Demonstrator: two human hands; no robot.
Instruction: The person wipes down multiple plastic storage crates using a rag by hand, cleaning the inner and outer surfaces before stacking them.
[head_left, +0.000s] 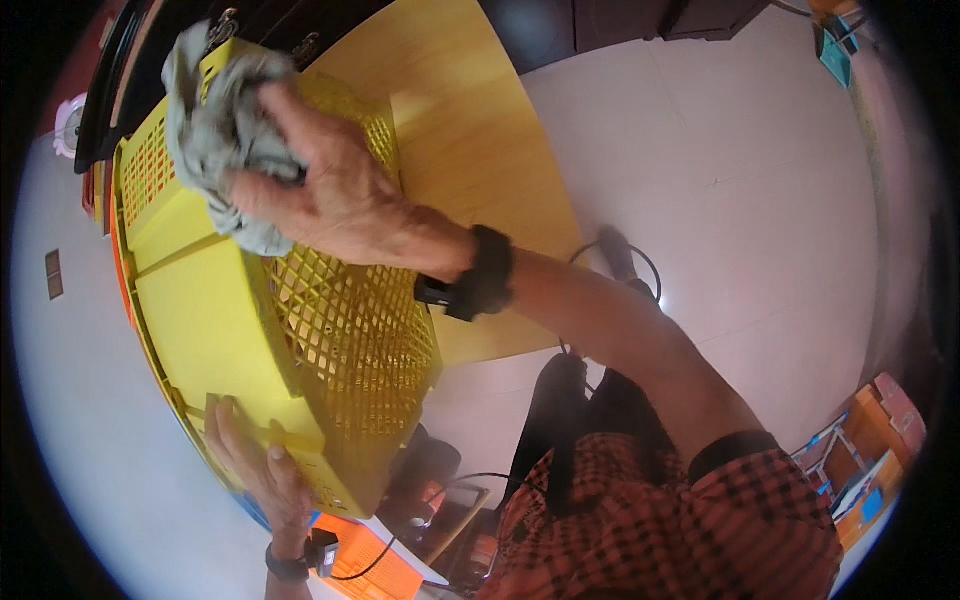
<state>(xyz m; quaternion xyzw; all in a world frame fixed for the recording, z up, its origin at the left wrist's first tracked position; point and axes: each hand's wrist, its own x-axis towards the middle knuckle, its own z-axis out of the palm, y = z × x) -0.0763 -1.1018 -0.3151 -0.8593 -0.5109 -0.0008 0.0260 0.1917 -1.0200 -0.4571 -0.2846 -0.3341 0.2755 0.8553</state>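
A yellow plastic basket (210, 322) with latticed sides stands tilted in the view, on the left. My right hand (330, 180) grips a crumpled grey cloth (225, 135) against the basket's upper rim; hand and cloth are slightly blurred. Lower down, my left hand (259, 465) lies on the near end of the basket, its fingers over the yellow plastic. Both wrists wear black straps with small devices.
Beside the basket is a light wooden tabletop (480, 142). An orange basket (367, 559) shows at the bottom. Dark furniture (540, 26) stands at the top, and a thin black cable runs near my legs.
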